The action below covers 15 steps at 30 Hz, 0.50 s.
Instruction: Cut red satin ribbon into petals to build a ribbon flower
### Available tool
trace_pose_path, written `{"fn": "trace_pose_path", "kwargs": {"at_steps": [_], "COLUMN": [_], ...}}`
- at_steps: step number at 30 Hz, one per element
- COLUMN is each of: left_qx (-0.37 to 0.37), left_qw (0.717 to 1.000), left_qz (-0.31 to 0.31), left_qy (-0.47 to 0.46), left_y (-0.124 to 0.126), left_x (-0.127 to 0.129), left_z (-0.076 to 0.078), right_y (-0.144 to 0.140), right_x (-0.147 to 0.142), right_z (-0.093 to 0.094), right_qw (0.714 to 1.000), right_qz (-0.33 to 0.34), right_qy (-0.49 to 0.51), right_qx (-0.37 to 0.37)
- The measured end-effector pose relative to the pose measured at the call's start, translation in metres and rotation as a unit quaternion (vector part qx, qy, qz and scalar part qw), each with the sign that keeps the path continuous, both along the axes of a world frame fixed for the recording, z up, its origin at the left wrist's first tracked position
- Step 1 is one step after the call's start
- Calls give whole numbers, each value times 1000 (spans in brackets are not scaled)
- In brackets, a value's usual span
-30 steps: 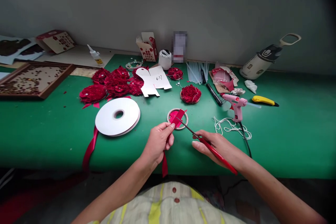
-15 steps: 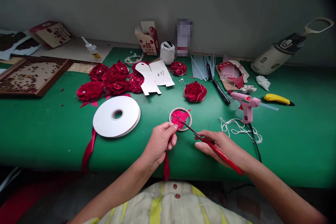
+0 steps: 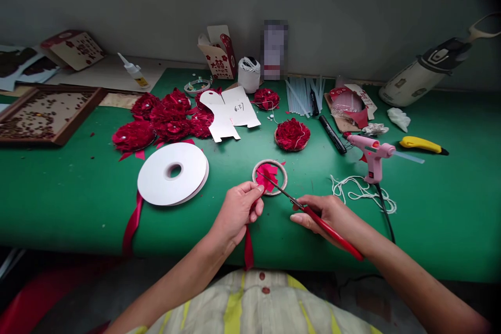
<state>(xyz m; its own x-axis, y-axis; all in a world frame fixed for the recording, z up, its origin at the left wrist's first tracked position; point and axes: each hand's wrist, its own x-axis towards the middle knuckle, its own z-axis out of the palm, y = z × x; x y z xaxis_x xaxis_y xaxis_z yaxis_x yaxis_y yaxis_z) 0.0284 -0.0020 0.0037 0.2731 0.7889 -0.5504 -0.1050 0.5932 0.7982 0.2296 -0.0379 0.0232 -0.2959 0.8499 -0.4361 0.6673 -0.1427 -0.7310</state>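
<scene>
My left hand [image 3: 238,210] pinches a red ribbon [image 3: 249,249], whose tail hangs below the fist over the table's front edge. Red-handled scissors [image 3: 331,231] are in my right hand [image 3: 329,219], with the blades pointing up and left. Their tips reach over a round ring [image 3: 286,182] just beyond my left fingertips. Inside the ring lie cut red ribbon pieces [image 3: 270,172]. Left of my hands rests a large white ribbon spool [image 3: 154,175], and red ribbon trails from it off the front edge.
Several red fabric flowers [image 3: 170,128] sit behind the spool, beside a white card template [image 3: 227,115]. On the right are a pink glue gun [image 3: 373,156], white cord [image 3: 362,193], a yellow cutter [image 3: 422,143] and a tilted bottle [image 3: 410,81]. A wooden tray [image 3: 58,135] stands at left.
The red pieces inside the ring are arranged differently, with more lying there now. Both hands stay almost in place, still holding ribbon and scissors. The view has shifted slightly.
</scene>
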Motion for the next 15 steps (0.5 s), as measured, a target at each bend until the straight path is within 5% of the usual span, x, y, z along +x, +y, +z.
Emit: {"fn": "trace_pose_path", "kwargs": {"at_steps": [15], "left_qx": [-14], "left_qw": [999], "left_qz": [-9], "left_qy": [-39], "left_y": [1], "left_x": [-10], "left_z": [-1], "right_y": [4], "right_x": [9], "right_z": [-4], "right_qw": [997], "right_qz": [-35], "right_qy": [-63], "right_qx": [36]}}
